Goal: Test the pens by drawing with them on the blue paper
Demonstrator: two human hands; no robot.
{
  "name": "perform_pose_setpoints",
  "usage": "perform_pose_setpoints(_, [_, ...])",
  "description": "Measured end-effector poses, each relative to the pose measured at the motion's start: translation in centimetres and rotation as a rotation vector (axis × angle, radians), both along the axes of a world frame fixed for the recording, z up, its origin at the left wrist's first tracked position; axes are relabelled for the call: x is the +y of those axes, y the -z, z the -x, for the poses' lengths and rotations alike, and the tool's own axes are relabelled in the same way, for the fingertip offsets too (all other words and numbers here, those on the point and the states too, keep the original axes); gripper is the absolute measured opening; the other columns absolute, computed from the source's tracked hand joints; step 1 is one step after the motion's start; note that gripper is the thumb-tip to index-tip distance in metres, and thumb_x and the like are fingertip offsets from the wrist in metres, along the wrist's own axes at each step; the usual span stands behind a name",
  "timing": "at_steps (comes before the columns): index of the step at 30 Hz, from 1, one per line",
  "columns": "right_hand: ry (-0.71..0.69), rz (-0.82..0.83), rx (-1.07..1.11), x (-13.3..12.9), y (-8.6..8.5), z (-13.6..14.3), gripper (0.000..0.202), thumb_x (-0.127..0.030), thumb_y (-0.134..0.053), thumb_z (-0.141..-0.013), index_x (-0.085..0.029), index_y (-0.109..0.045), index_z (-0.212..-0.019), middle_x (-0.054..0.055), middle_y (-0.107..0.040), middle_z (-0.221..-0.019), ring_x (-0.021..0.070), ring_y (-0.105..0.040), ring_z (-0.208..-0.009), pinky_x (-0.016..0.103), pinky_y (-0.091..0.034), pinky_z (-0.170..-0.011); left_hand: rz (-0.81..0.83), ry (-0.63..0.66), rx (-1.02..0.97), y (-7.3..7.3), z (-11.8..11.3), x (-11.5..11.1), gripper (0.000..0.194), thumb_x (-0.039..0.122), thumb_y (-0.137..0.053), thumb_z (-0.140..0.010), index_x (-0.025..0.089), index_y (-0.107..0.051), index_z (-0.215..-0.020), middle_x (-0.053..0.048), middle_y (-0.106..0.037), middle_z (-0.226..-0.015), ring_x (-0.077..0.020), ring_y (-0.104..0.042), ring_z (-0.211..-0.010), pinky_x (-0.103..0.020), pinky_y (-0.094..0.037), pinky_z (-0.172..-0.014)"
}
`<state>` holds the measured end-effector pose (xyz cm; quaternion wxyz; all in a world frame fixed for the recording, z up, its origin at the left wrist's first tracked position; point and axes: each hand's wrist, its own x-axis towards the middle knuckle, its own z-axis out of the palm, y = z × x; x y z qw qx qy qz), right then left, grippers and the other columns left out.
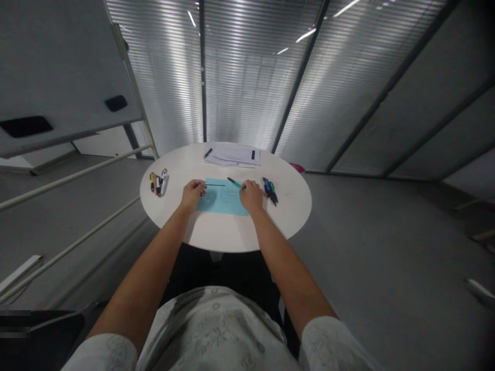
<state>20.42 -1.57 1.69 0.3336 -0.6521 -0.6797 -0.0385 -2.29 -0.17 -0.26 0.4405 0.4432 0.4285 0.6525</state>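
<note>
My left hand (192, 195) is closed, pinching one end of a thin dark stick, like a pen refill (216, 185), which points right over a light blue sheet (224, 206). At the sheet's right side my right hand (251, 196) is closed with its fingers on the lower end of a teal pen (235, 183). The pen slants up to the left, and its dark tip end shows. Part of the pen is hidden under the fingers. Small marks or bits too tiny to name are on the sheet. Just right of my right hand lies a group of dark, blue and green pens (269, 190).
A round white table (286, 221) carries all this. Papers (232, 155) lie at its far side, and several markers (158, 183) at its left. A whiteboard on a metal frame (93, 164) stands to the left. Glass panels with blinds (240, 77) rise behind the table.
</note>
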Motion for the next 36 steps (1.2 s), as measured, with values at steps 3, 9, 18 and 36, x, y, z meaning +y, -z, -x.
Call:
perform_pose_setpoints(3, [0.038,0.165,-0.124,-0.4,0.3,0.3,0.015,-0.022,-0.046,-0.091,-0.022,-0.06,-0.097,0.009,-0.064,-0.106,0.0245,-0.054,-0.103,0.036,-0.039,-0.085,0.007,0.009,0.005,-0.4,-0.1,-0.3,0.02,0.028,-0.07,-0.062,0.016,-0.061,-0.076,0.0,-0.062,-0.067,-0.0082,-0.049,-0.05,-0.024,-0.037,-0.052])
perform_pose_setpoints(9, [0.001,0.129,-0.086,-0.7,0.1,0.4,0.02,-0.023,-0.052,-0.088,-0.022,-0.061,-0.106,0.009,-0.062,-0.113,0.026,-0.051,-0.109,0.038,-0.037,-0.088,0.017,0.036,0.06,-1.0,-0.4,-0.9,0.021,0.028,-0.072,-0.061,0.016,-0.063,-0.076,-0.001,-0.064,-0.068,-0.0082,-0.048,-0.051,-0.024,-0.036,-0.052])
perform_pose_setpoints(18, [-0.364,0.038,-0.062,-0.6,0.1,1.4,0.023,-0.036,-0.05,-0.095,-0.026,-0.067,-0.108,0.005,-0.067,-0.109,0.0225,-0.052,-0.106,0.037,-0.031,-0.093,0.008,0.041,0.134,-1.1,-0.6,-1.1,0.017,0.027,-0.072,-0.062,0.016,-0.064,-0.073,-0.002,-0.064,-0.065,-0.0093,-0.049,-0.052,-0.024,-0.037,-0.054])
perform_pose_setpoints(36, [-0.086,0.12,-0.088,-0.2,0.6,0.7,0.02,-0.03,-0.054,-0.092,-0.027,-0.068,-0.106,0.008,-0.066,-0.105,0.026,-0.053,-0.103,0.039,-0.034,-0.087,0.016,0.02,0.119,-1.3,-0.7,-1.2,0.02,0.024,-0.072,-0.06,0.016,-0.063,-0.076,0.002,-0.058,-0.059,-0.0092,-0.048,-0.052,-0.024,-0.036,-0.054])
